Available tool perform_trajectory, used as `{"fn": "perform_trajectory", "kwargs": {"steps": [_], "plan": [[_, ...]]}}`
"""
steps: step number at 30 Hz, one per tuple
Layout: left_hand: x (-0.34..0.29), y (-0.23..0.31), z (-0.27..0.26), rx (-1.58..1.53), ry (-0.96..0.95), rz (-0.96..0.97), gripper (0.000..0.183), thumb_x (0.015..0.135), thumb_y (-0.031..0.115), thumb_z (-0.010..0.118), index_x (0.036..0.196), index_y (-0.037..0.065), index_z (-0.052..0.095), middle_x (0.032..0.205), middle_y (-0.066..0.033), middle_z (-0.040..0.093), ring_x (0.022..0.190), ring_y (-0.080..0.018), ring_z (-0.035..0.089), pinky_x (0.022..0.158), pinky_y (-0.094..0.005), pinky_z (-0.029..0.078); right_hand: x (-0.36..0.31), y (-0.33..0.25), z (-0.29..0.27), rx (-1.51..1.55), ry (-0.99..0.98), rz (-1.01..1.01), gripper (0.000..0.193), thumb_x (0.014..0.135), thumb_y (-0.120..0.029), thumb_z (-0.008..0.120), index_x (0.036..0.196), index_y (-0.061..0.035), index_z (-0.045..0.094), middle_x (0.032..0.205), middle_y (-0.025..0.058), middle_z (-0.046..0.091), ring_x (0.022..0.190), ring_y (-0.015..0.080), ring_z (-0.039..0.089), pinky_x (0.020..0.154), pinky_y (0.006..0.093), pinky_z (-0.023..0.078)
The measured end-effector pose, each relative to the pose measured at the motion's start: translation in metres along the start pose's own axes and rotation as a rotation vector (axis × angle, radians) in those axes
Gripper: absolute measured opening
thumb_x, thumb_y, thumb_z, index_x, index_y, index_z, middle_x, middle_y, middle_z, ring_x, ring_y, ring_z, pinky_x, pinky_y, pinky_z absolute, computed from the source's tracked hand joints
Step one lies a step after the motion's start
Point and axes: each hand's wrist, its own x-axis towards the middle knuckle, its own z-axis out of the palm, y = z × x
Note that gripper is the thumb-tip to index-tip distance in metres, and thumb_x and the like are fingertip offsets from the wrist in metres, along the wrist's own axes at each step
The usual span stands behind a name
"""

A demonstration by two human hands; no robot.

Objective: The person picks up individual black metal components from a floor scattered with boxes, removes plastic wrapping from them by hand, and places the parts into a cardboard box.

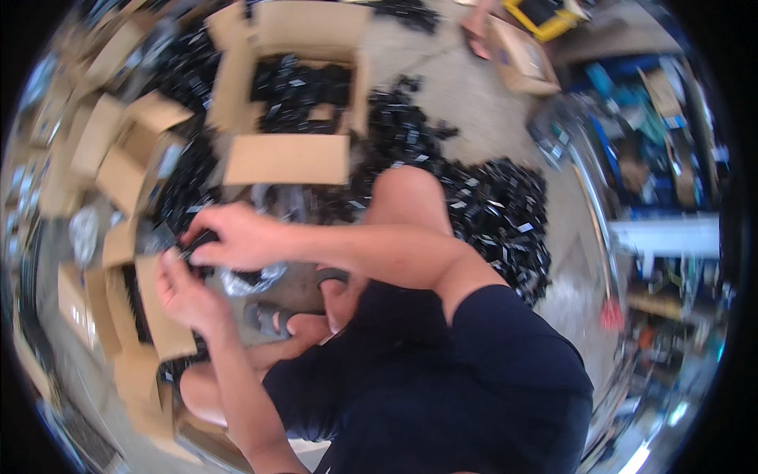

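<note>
My right hand reaches across to the left, its thumb and fingers closed on a small black part. Just below, my left hand is raised with its fingertips pinched at the lower end of the same part. Blur hides the part's exact kind. Beside the fingertips shows a clear, shiny patch, perhaps plastic film. Under the hands stands an open cardboard box with black pieces inside. Farther ahead, a larger open box holds many similar black parts and a scrap of cardboard.
A wide heap of black parts covers the floor right of my knee. More open boxes crowd the left. A clear plastic bag lies near my feet. At right are a loaded shelf and a broom. Another person's hand is at the top.
</note>
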Motion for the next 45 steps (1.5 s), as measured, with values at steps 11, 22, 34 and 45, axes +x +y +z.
{"fn": "perform_trajectory", "kwargs": {"steps": [11, 22, 34, 45], "plan": [[-0.009, 0.011, 0.025, -0.08, -0.415, -0.169, 0.044, 0.108, 0.025, 0.048, 0.138, -0.007, 0.045, 0.136, -0.027, 0.058, 0.128, -0.0337, 0.058, 0.109, -0.0421, 0.047, -0.117, -0.03, -0.154, -0.363, 0.484, 0.159, 0.035, 0.084, -0.02, 0.077, 0.113, -0.0014, 0.069, 0.09, 0.007, 0.071, 0.082, 0.0143, 0.066, 0.071, 0.0325, 0.054], [0.001, 0.024, 0.016, -0.118, -0.364, -0.159, 0.039, 0.105, 0.026, 0.055, 0.129, -0.005, 0.057, 0.123, -0.0231, 0.067, 0.114, -0.031, 0.066, 0.098, -0.0409, 0.053, -0.284, 0.041, -0.286, -1.152, 0.622, 0.9, 0.043, 0.088, -0.038, 0.071, 0.108, 0.0007, 0.071, 0.093, 0.023, 0.073, 0.093, 0.0337, 0.072, 0.083, 0.0416, 0.055], [0.06, 0.068, -0.06, -0.299, 0.081, 0.064, 0.04, 0.106, 0.03, 0.052, 0.118, -0.006, 0.062, 0.108, -0.022, 0.071, 0.098, -0.0299, 0.071, 0.086, -0.0391, 0.059, 0.031, 0.042, -0.054, -0.698, -0.202, 0.291, 0.035, 0.09, -0.028, 0.071, 0.112, -0.0007, 0.07, 0.102, 0.0205, 0.072, 0.094, 0.0316, 0.071, 0.085, 0.0399, 0.055], [0.07, 0.069, -0.106, -0.275, -0.027, -0.129, 0.027, 0.103, 0.021, 0.06, 0.112, -0.002, 0.068, 0.098, -0.0119, 0.074, 0.088, -0.0163, 0.07, 0.081, -0.0288, 0.057, 0.095, 0.334, 0.082, -1.082, -0.378, 0.439, 0.027, 0.091, -0.009, 0.047, 0.11, 0.0001, 0.064, 0.113, 0.0274, 0.067, 0.112, 0.0443, 0.062, 0.099, 0.0514, 0.049]]}}
